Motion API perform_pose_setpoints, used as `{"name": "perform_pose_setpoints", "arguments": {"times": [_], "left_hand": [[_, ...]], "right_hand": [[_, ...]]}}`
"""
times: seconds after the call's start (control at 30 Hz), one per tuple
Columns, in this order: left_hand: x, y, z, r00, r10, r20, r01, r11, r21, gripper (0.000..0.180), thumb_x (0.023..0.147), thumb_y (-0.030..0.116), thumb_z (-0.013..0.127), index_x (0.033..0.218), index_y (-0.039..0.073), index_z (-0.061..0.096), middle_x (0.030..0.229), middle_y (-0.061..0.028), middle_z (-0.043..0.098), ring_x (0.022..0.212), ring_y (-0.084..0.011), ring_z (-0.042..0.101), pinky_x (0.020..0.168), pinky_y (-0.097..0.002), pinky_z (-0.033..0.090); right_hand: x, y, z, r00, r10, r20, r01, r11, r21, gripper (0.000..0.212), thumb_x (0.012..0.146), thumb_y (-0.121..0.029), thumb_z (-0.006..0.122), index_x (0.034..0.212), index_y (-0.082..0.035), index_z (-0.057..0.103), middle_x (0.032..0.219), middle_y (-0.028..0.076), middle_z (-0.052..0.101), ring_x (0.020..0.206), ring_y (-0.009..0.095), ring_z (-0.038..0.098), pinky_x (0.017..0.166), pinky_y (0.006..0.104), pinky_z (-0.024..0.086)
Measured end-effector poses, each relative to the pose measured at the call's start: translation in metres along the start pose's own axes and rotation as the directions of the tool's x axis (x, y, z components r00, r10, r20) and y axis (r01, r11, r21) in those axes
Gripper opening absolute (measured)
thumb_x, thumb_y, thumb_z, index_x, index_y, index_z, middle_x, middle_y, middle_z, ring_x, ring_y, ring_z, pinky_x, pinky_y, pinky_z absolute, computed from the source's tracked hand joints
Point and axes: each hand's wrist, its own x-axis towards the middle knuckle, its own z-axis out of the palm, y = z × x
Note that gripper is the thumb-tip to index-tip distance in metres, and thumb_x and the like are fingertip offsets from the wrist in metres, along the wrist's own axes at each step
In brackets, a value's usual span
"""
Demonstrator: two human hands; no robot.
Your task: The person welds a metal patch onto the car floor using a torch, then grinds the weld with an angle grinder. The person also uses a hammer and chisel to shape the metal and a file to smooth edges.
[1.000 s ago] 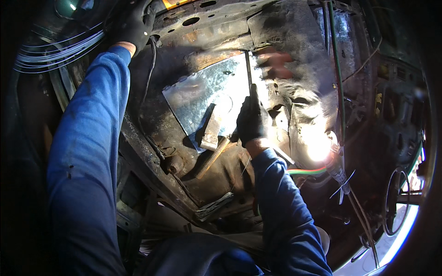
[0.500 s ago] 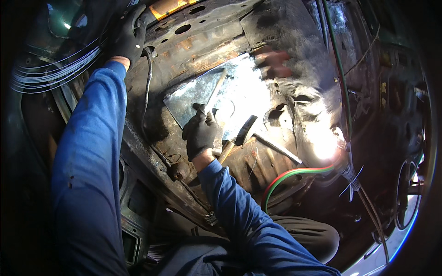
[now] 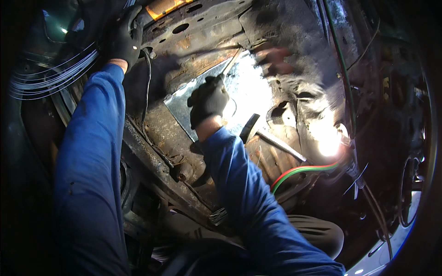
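In my gloved right hand (image 3: 209, 102), which is closed, there is a thin pale stick (image 3: 231, 63). Its far end reaches the upper edge of a shiny sheet-metal plate (image 3: 251, 87) lying on the rusty floor pan. My gloved left hand (image 3: 123, 41) is wrapped over the body edge at the upper left, beside an orange strip (image 3: 166, 7). A hammer head (image 3: 250, 129) lies at the plate's lower corner, its handle hidden behind my right forearm. Next to it a narrow metal bar (image 3: 282, 145) slants down to the right.
A bright work lamp (image 3: 330, 145) shines from the right, with cords below it. Red and green hoses (image 3: 301, 169) curve nearby. Loops of thin wire (image 3: 55, 76) hang at the far left. A dark cable (image 3: 146, 99) runs down the floor pan.
My right hand has moved up and away from me across the plate, carrying the stick to the plate's upper edge. My left hand stays at the body edge.
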Motion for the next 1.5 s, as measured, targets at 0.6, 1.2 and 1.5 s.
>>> {"name": "perform_pose_setpoints", "arguments": {"times": [0.6,1.2,1.5], "left_hand": [[0.004,-0.001,-0.006,0.999,-0.021,0.045,0.025,0.994,-0.102,0.038,0.102,0.018,0.061,0.139,0.017,0.065,0.126,-0.0218,0.070,0.116,-0.0419,0.067,0.099,-0.0485,0.054],[0.008,0.013,-0.003,0.998,0.015,-0.068,-0.003,0.985,0.170,0.038,0.097,0.030,0.071,0.135,0.024,0.070,0.121,-0.0149,0.073,0.114,-0.0362,0.067,0.099,-0.0484,0.053],[0.008,0.018,-0.004,0.999,-0.033,-0.005,0.033,0.996,0.086,0.042,0.100,0.020,0.064,0.141,0.024,0.065,0.131,-0.0181,0.069,0.122,-0.0387,0.064,0.101,-0.0493,0.053]], "right_hand": [[0.030,-0.160,-0.022,0.596,-0.635,0.491,0.675,0.065,-0.735,0.030,0.113,-0.028,0.053,0.109,-0.001,0.068,0.082,0.008,0.066,0.075,0.016,0.059,0.064,0.0333,0.045],[-0.016,-0.287,0.012,0.846,0.128,0.517,0.393,-0.805,-0.444,0.035,0.103,-0.032,0.053,0.132,-0.019,0.068,0.115,0.021,0.073,0.110,0.042,0.069,0.098,0.0517,0.055],[0.029,-0.297,0.013,0.748,0.364,0.555,0.525,-0.836,-0.161,0.029,0.099,-0.023,0.062,0.121,-0.009,0.074,0.117,0.020,0.074,0.109,0.040,0.070,0.096,0.0474,0.057]]}}
